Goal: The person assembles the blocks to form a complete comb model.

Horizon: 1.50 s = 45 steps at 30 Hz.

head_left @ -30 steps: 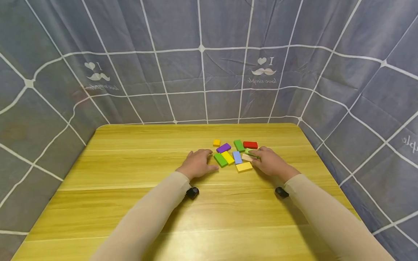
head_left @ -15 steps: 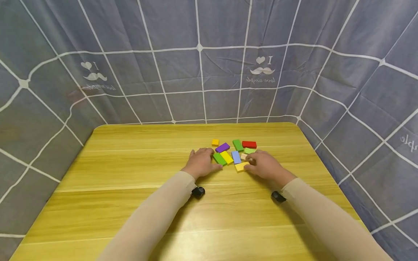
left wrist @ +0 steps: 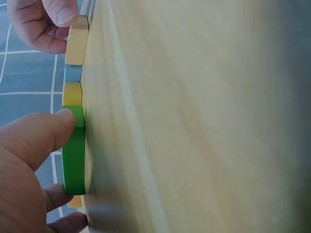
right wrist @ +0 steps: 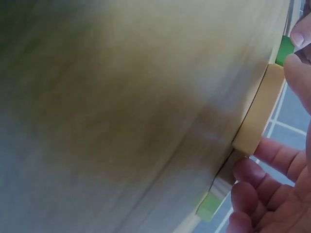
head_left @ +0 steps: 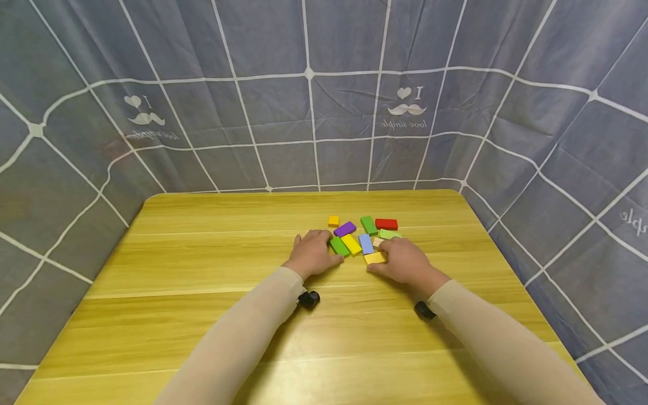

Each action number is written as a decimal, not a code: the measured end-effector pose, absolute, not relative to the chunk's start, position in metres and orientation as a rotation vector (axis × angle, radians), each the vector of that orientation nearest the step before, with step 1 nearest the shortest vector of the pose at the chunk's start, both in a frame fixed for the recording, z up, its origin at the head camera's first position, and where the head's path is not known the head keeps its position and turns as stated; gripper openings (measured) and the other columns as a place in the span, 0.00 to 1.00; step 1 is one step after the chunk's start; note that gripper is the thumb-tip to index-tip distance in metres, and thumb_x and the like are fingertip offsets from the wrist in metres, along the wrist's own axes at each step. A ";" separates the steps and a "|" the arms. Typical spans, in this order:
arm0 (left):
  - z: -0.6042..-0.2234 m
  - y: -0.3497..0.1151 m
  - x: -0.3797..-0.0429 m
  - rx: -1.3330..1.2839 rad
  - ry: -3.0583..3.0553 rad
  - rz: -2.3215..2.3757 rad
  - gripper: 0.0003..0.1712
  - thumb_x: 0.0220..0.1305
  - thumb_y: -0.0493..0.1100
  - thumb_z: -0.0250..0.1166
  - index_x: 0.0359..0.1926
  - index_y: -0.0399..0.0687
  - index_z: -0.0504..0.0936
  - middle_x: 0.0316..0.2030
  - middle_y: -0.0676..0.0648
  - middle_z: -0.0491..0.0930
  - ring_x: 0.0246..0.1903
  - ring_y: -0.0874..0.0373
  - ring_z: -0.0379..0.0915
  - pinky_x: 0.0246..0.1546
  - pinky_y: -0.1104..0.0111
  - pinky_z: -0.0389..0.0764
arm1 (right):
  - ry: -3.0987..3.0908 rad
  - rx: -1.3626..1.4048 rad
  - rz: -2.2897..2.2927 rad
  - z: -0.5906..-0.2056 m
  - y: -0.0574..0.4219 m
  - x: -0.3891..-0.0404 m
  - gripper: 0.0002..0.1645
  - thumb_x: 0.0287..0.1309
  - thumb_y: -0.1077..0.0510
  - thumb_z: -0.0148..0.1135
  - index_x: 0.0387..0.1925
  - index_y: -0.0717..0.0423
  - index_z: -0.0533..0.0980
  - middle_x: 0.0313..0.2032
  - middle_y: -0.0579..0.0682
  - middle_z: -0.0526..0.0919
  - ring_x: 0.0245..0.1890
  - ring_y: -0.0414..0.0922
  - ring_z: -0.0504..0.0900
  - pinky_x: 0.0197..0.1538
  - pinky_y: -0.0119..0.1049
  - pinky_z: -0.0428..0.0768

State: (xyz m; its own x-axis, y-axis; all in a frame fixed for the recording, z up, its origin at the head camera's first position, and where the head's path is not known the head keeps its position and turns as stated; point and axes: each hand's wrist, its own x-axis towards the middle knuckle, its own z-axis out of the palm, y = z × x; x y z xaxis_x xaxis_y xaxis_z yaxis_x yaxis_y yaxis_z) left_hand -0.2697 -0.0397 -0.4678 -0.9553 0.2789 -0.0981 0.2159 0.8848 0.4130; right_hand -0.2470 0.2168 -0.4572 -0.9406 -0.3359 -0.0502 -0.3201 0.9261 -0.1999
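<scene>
green block (head_left: 340, 246) is pinched by its ends in the left grip (head_left: 311, 254); a pale yellow block (head_left: 375, 258), to its right, is held likewise in the right grip (head_left: 405, 261). both are laid flat on the bench (head_left: 167, 264), with a bright yellow block (head_left: 351, 244) and a blue block (head_left: 365, 244) seen between them.

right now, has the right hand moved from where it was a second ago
Yes: judged against the red block in the head view, the right hand has shifted left and toward the person.
</scene>
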 end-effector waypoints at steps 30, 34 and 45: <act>-0.459 -0.109 -0.300 0.485 2.777 0.830 0.41 0.67 0.51 0.72 0.74 0.37 0.71 0.72 0.38 0.72 0.74 0.42 0.67 0.77 0.51 0.68 | 2.975 -0.419 -0.203 -0.451 0.205 -0.240 0.37 0.62 0.33 0.68 0.56 0.59 0.82 0.40 0.52 0.84 0.39 0.49 0.79 0.47 0.49 0.83; -0.455 -0.120 -0.310 0.428 2.779 0.833 0.41 0.68 0.50 0.71 0.76 0.39 0.69 0.74 0.37 0.70 0.75 0.40 0.65 0.76 0.48 0.69 | 2.975 -0.412 -0.249 -0.452 0.205 -0.240 0.35 0.61 0.35 0.70 0.54 0.60 0.81 0.38 0.52 0.84 0.38 0.49 0.79 0.46 0.47 0.83; -0.455 -0.119 -0.329 0.428 2.793 0.703 0.41 0.72 0.50 0.67 0.79 0.42 0.65 0.75 0.36 0.69 0.74 0.36 0.64 0.77 0.45 0.65 | 2.939 -0.425 -0.416 -0.452 0.210 -0.237 0.24 0.59 0.43 0.73 0.41 0.57 0.78 0.29 0.48 0.75 0.33 0.46 0.73 0.37 0.38 0.72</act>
State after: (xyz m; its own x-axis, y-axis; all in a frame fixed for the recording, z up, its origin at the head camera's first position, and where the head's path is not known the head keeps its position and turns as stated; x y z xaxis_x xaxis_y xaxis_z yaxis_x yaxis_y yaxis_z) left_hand -0.3290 -0.1194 -0.4546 -0.9311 0.3333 -0.1484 0.2234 0.8424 0.4904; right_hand -0.2365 0.2099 -0.4515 -0.9497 -0.2965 -0.1005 -0.2569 0.9216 -0.2909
